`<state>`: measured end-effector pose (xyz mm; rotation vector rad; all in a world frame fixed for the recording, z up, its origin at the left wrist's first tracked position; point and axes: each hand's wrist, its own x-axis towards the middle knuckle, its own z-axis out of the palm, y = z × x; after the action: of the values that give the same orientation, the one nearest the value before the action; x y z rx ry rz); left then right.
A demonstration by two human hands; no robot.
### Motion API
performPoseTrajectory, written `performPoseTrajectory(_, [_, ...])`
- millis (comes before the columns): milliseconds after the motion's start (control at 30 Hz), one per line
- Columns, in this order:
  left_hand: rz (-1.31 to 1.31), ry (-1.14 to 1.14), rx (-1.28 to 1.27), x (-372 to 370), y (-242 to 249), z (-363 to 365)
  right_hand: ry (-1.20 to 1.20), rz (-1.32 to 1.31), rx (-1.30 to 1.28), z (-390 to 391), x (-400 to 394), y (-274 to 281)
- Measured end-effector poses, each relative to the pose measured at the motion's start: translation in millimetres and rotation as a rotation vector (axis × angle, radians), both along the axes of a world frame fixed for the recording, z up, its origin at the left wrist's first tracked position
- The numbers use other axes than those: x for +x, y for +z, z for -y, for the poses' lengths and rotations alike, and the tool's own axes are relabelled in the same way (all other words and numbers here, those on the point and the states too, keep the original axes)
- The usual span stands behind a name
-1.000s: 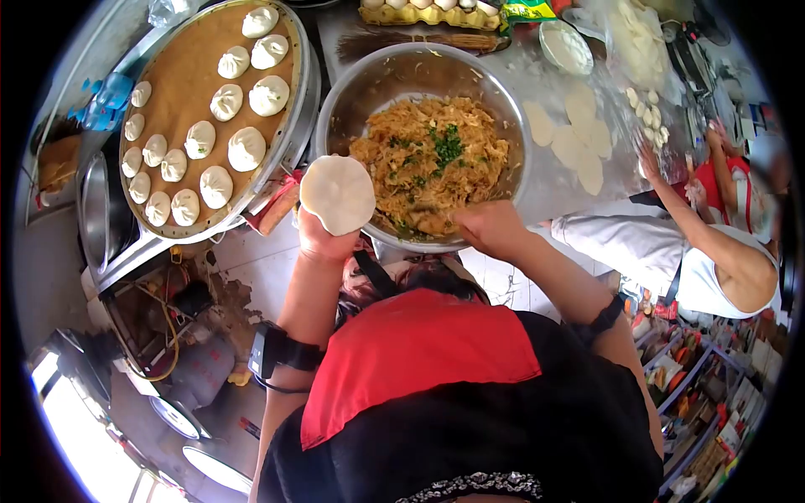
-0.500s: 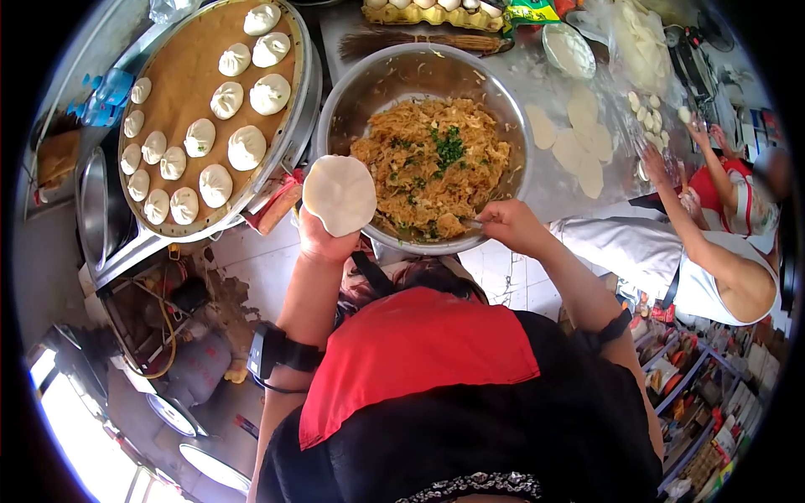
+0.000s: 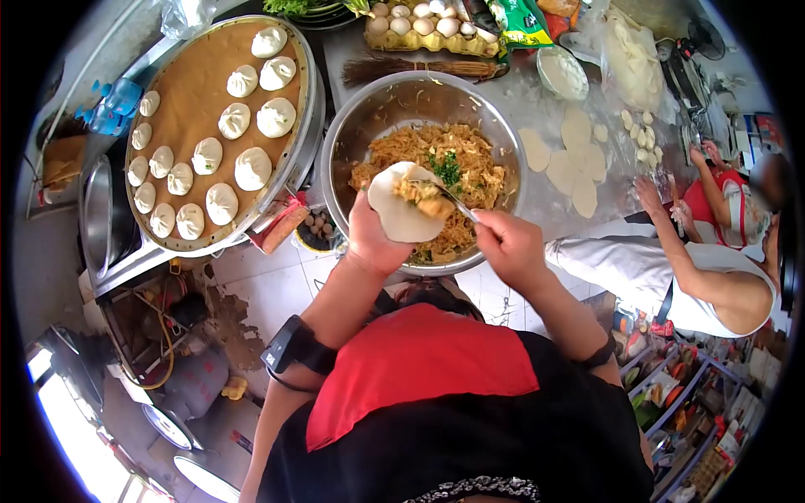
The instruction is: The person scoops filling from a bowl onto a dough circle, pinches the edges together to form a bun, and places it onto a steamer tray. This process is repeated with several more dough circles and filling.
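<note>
My left hand [image 3: 374,241] holds a round dough wrapper [image 3: 392,220] over the near part of a large metal bowl [image 3: 334,151]. In my right hand [image 3: 508,246] is the handle of a metal spoon [image 3: 457,203], its tip over the wrapper. A lump of filling [image 3: 426,197] lies on the wrapper under the spoon. The bowl holds a shredded brown filling [image 3: 470,144] with chopped greens [image 3: 446,169] on top. My fingers are closed round the spoon; those under the wrapper are partly hidden.
A round steamer tray [image 3: 180,92] with several pleated buns [image 3: 253,169] stands at left. Flat wrappers [image 3: 577,159] and dough pieces [image 3: 644,138] lie on the metal table at right. Eggs [image 3: 423,25] and a straw brush [image 3: 419,67] are behind the bowl. Two people work at right.
My left hand has brought the wrapper right, over the bowl. My right hand has raised the spoon out of the filling, and a lump of filling now rests on the wrapper.
</note>
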<state>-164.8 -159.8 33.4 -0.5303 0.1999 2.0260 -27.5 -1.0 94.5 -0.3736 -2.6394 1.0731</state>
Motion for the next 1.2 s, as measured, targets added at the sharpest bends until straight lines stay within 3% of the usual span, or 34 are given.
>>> performPoseTrajectory(33, [0.016, 0.002, 0.094, 1.5, 1.3, -4.0, 0.065, -0.114, 0.205, 4.6, -2.6, -0.5])
performPoseTrajectory(167, [0.019, -0.006, 0.119, 3.5, 8.5, -2.5, -0.026, -0.215, 0.196, 9.5, 2.2, 0.8])
performPoseTrajectory(267, [-0.041, 0.031, 0.113, 3.2, 4.4, -2.1, -0.015, -0.231, 0.337, 5.6, 10.8, 10.5])
performPoseTrajectory(333, [-0.727, -0.084, -0.286, 2.5, 5.3, 3.0, 0.104, -0.206, 0.439, 1.8, 17.3, 18.5])
performPoseTrajectory(433, [-0.754, -0.1, -0.283, 5.4, 1.6, 3.9, 0.222, -0.216, 0.469, 6.7, 12.6, 12.3])
performPoseTrajectory(500, [-0.112, -0.002, 0.119, 4.5, -2.5, 2.0, 0.25, -0.228, 0.461, 11.0, 8.6, 11.8])
performPoseTrajectory(633, [0.018, 0.048, 0.091, 2.1, -4.8, 2.6, 0.139, -0.227, 0.461, 11.5, 8.1, 19.4])
performPoseTrajectory(767, [-0.05, 0.078, 0.109, 3.1, -4.7, 2.6, -0.01, -0.255, 0.416, 12.0, 3.1, 3.1])
performPoseTrajectory(833, [-0.029, 0.086, 0.057, 2.8, -1.9, -0.3, 0.035, -0.199, 0.428, 22.1, 2.1, -0.8])
performPoseTrajectory(933, [0.003, 0.086, 0.171, 2.5, -11.9, -0.8, 0.112, -0.186, 0.45, 36.2, 0.9, -1.0])
performPoseTrajectory(1033, [0.009, 0.089, 0.04, 4.3, -6.5, 0.6, 0.031, -0.242, 0.413, 30.8, -2.4, 0.6])
performPoseTrajectory(1167, [0.024, 0.067, 0.079, 0.7, -8.9, 4.9, -0.139, -0.265, 0.255, 11.9, -2.0, -5.2])
performPoseTrajectory(1200, [0.007, 0.066, 0.091, -1.4, -7.3, 7.3, -0.125, -0.156, 0.28, 4.0, -1.1, -6.2])
